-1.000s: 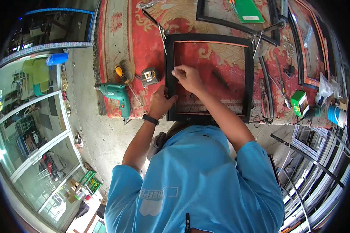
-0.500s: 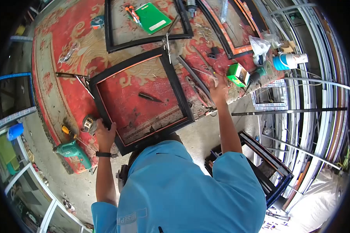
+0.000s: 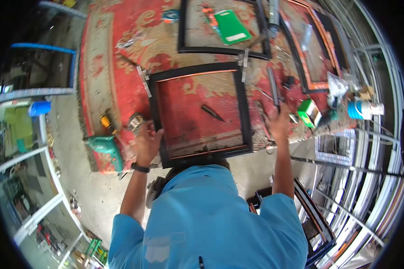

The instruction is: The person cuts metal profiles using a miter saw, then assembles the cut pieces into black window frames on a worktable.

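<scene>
A black rectangular window frame [image 3: 245, 107] with an orange-brown inner edge lies on the worktable's near side. Metal corner brackets [image 3: 244, 67] project from its far corners. Beside its left rail is my left hand [image 3: 147, 142], fingers apart, close to a tape measure [image 3: 136, 121]. To the right of the frame, my right hand [image 3: 279, 124] has its fingers around the near end of a dark narrow bar [image 3: 272, 83]; the grip is partly hidden. A short dark pointed tool [image 3: 212, 112] rests inside the frame opening.
Red patterned carpet [image 3: 121, 58] covers the table. A green drill [image 3: 105, 147] and yellow-handled screwdriver [image 3: 107, 123] lie at left. Further back is another black frame [image 3: 224, 50] with a green pad [image 3: 232, 28]. A green box [image 3: 309, 112] and blue-white cup [image 3: 366, 110] stand right.
The view has turned, shifting the table rightward in the picture. My right hand has closed on the dark bar, which has moved away from the frame. My left hand stays near the tape measure.
</scene>
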Action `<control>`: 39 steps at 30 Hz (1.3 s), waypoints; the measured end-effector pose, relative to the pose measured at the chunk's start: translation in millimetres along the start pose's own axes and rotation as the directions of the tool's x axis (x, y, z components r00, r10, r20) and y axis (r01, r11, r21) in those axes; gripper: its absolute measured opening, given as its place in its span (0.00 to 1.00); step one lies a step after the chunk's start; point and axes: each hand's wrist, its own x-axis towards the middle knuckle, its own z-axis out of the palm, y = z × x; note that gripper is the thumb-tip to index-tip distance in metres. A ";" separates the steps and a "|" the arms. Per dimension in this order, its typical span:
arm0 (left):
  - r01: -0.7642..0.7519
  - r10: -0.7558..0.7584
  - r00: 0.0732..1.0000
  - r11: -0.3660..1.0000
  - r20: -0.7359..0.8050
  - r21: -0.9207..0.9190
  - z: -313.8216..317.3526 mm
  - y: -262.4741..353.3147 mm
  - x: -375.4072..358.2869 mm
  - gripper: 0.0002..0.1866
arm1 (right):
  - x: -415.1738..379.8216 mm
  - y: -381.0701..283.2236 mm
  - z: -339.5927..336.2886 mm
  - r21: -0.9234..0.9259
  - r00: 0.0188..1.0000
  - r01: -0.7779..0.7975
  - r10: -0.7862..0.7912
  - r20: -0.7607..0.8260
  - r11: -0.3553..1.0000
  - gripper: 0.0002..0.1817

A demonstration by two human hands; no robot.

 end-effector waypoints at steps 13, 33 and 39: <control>0.579 -0.068 0.669 0.672 0.740 -0.462 116.7 97.7 43.5 0.22 | -54.7 -155.9 5.2 0.486 0.567 -0.780 0.116 0.816 0.395 0.23; 0.544 -0.122 0.704 0.725 0.699 -0.422 252.7 146.9 102.8 0.12 | -73.3 -108.7 0.8 0.198 0.901 -0.251 0.154 0.405 0.947 0.26; 0.577 -0.146 0.716 0.674 0.682 -0.461 257.9 146.0 105.0 0.11 | -66.5 -106.3 -5.0 0.106 0.911 -0.259 0.207 0.357 0.960 0.30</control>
